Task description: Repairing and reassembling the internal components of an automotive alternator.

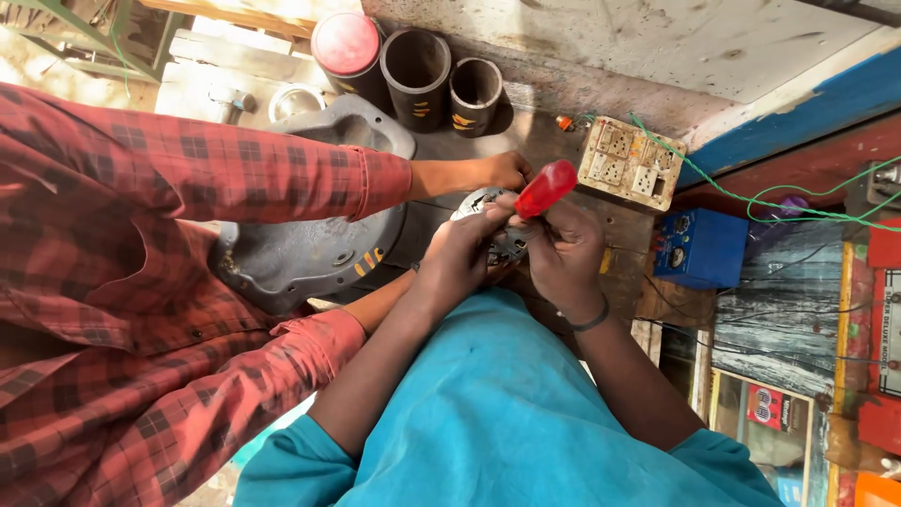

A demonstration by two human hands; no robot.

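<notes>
A small metal part is worked on with a screwdriver, steadied by a second person.

A grey metal housing (300, 249) is laid across the worn workbench (540, 141), held under a co-worker's plaid sleeve (235, 174). The small round metal part (488, 230) is gripped (partly hidden) near the middle by the left hand (455, 263), fingers curled closed; the right hand (568, 253) is clenched around the red-handled screwdriver (544, 188), pressed to it.

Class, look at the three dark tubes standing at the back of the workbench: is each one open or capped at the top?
One tube is capped with a red lid; the other two are open, their hollow insides showing.
</notes>
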